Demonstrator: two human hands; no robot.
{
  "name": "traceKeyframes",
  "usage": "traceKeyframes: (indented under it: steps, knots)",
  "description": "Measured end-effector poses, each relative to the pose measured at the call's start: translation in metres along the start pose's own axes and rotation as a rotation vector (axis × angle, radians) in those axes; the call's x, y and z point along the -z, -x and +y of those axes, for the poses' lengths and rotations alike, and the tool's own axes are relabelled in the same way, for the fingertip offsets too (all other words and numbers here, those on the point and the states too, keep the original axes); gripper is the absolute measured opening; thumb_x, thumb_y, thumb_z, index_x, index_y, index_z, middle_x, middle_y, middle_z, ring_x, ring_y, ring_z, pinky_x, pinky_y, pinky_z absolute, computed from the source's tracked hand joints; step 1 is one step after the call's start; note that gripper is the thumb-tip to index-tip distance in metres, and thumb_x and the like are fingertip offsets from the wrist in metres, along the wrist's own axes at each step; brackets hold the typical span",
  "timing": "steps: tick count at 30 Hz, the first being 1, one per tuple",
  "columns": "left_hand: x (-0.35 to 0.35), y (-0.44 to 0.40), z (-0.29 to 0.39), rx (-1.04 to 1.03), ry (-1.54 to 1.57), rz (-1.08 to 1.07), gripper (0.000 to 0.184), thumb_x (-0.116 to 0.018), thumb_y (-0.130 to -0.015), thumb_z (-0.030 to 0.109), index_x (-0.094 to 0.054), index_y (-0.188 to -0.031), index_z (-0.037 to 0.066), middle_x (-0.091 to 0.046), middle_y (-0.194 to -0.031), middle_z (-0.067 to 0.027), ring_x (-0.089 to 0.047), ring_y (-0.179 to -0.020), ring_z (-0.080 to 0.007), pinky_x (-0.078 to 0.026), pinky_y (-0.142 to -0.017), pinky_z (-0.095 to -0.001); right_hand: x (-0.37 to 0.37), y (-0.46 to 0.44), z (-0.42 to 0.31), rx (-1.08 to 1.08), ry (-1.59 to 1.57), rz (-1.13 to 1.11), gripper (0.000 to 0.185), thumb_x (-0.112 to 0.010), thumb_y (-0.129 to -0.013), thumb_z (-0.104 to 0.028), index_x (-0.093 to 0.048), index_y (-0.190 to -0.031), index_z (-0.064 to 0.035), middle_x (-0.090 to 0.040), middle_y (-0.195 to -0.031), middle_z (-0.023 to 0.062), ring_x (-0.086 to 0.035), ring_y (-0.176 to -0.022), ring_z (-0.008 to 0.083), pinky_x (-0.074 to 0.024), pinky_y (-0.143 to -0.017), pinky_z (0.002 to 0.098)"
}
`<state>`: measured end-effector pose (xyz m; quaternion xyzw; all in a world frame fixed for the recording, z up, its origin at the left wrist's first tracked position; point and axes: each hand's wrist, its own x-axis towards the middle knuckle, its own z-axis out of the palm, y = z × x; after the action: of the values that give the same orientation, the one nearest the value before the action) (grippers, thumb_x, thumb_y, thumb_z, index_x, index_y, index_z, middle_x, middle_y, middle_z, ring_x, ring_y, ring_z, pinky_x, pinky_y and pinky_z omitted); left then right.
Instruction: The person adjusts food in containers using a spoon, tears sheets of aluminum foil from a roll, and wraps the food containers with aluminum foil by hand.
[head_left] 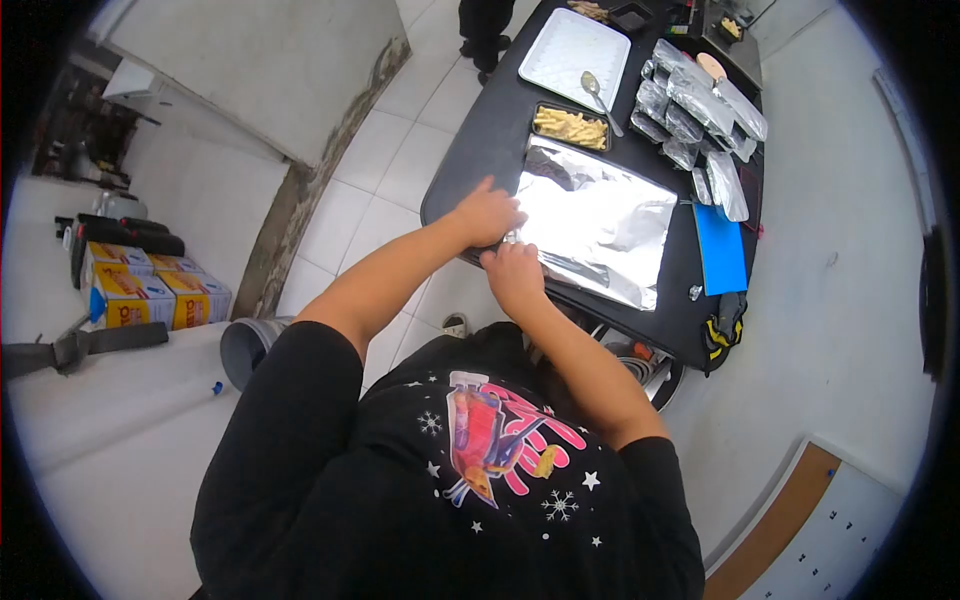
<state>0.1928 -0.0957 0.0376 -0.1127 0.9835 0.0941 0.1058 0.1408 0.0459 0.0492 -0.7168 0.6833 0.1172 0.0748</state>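
A wide sheet of aluminum foil (600,215) lies on the black table, shiny and slightly wrinkled. My left hand (487,213) is at its left edge, one finger sticking out and the others curled onto the foil. Just below, my right hand (515,275) grips the near left corner, its fingers bent over a small crumpled bit of foil. Both hands almost touch. Beyond the sheet sits a black tray of yellow cut food (571,128), which looks like fries or pasta. A metal spoon (600,100) rests partly on a white tray (545,62).
Several foil-wrapped packs (700,100) are piled at the table's far right. A blue board (721,250) and a black-and-yellow item (725,330) lie along the right side. Cartons (165,290) and a grey bucket (246,350) stand at left. Another person's legs (485,30) show at the top.
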Motion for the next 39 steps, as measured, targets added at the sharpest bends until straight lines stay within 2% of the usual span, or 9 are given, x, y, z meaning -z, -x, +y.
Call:
traceKeyframes:
  steps: [5, 11, 17, 23, 26, 29, 33, 36, 39]
  knots:
    - [-0.007, -0.001, -0.009, -0.086, -0.012, 0.101, 0.021, -0.049, -0.088, 0.02, -0.063, -0.103, 0.022, -0.062, -0.1, -0.0033, -0.056, -0.106, -0.022, -0.026, -0.107, -0.0569, 0.007, -0.032, -0.005, 0.039, 0.246, -0.247, 0.022, -0.052, -0.088, -0.017, -0.07, -0.099, -0.0127, -0.067, -0.096, 0.0071, -0.063, -0.086, 0.0248, -0.0411, -0.068, 0.0428]
    - [-0.013, -0.002, -0.015, -0.123, -0.008, 0.151, 0.021, -0.05, -0.088, 0.02, -0.063, -0.103, 0.023, -0.062, -0.099, -0.0018, -0.057, -0.105, -0.0196, -0.027, -0.108, -0.0543, 0.017, -0.044, -0.015, 0.04, 0.365, -0.415, 0.02, -0.055, -0.083, -0.015, -0.072, -0.093, -0.0085, -0.068, -0.082, 0.0088, -0.064, -0.066, 0.0283, -0.0421, -0.062, 0.046]
    - [-0.018, -0.003, -0.015, -0.123, -0.033, 0.137, 0.021, -0.051, -0.088, 0.021, -0.064, -0.103, 0.023, -0.061, -0.1, -0.001, -0.056, -0.107, -0.0189, -0.028, -0.107, -0.053, 0.008, -0.056, -0.019, 0.032, 0.342, -0.519, 0.019, -0.055, -0.082, -0.014, -0.071, -0.09, -0.0065, -0.067, -0.075, 0.0111, -0.063, -0.06, 0.0277, -0.0438, -0.062, 0.0471]
    - [-0.006, 0.001, -0.003, -0.079, -0.079, 0.049, 0.02, -0.053, -0.088, 0.028, -0.065, -0.102, 0.02, -0.061, -0.101, -0.0014, -0.055, -0.106, -0.0194, -0.028, -0.106, -0.0534, 0.0, -0.043, -0.037, 0.014, 0.46, -0.424, 0.021, -0.056, -0.081, -0.014, -0.071, -0.094, -0.0059, -0.068, -0.078, 0.013, -0.064, -0.063, 0.0284, -0.0449, -0.066, 0.0482]
    - [0.001, 0.002, 0.004, -0.037, -0.078, 0.021, 0.023, -0.054, -0.089, 0.034, -0.066, -0.102, 0.019, -0.061, -0.103, -0.0021, -0.054, -0.106, -0.02, -0.028, -0.106, -0.0545, 0.029, -0.014, -0.051, 0.159, 0.382, -0.472, 0.021, -0.057, -0.081, -0.015, -0.071, -0.094, -0.0056, -0.069, -0.081, 0.0127, -0.066, -0.07, 0.0294, -0.0463, -0.07, 0.0509]
    - [-0.005, 0.001, 0.006, -0.016, -0.077, 0.034, 0.028, -0.056, -0.088, 0.041, -0.066, -0.103, 0.019, -0.06, -0.105, -0.003, -0.054, -0.107, -0.0206, -0.028, -0.106, -0.0556, 0.009, 0.008, -0.061, 0.136, -0.049, -0.427, 0.02, -0.059, -0.081, -0.017, -0.072, -0.091, -0.0061, -0.07, -0.085, 0.0142, -0.068, -0.079, 0.03, -0.0487, -0.075, 0.0511]
    - [-0.001, 0.005, 0.009, 0.0, -0.088, 0.004, 0.039, -0.064, -0.081, 0.046, -0.064, -0.108, 0.018, -0.059, -0.109, -0.0038, -0.052, -0.111, -0.0212, -0.026, -0.107, -0.0562, 0.052, 0.037, 0.001, -0.057, -0.25, -0.353, 0.019, -0.057, -0.082, -0.015, -0.071, -0.095, -0.0098, -0.069, -0.1, 0.0124, -0.067, -0.093, 0.0272, -0.0512, -0.079, 0.0431]
    - [0.008, 0.007, 0.011, -0.01, -0.092, -0.02, 0.046, -0.067, -0.079, 0.049, -0.063, -0.113, 0.018, -0.058, -0.112, -0.0041, -0.05, -0.114, -0.0216, -0.025, -0.108, -0.0561, 0.011, 0.035, 0.039, -0.2, -0.272, -0.06, 0.029, -0.061, -0.086, -0.03, -0.062, -0.107, -0.0102, -0.063, -0.111, 0.0057, -0.055, -0.111, 0.0244, -0.0453, -0.088, 0.0476]
    - [0.009, 0.007, 0.009, -0.028, -0.068, 0.015, 0.052, -0.07, -0.075, 0.048, -0.062, -0.116, 0.017, -0.058, -0.11, -0.0036, -0.052, -0.112, -0.0221, -0.026, -0.107, -0.0575, -0.019, 0.042, 0.04, -0.194, -0.166, 0.185, 0.027, -0.062, -0.084, -0.027, -0.061, -0.106, -0.0109, -0.059, -0.115, 0.0047, -0.051, -0.114, 0.0238, -0.0408, -0.093, 0.0496]
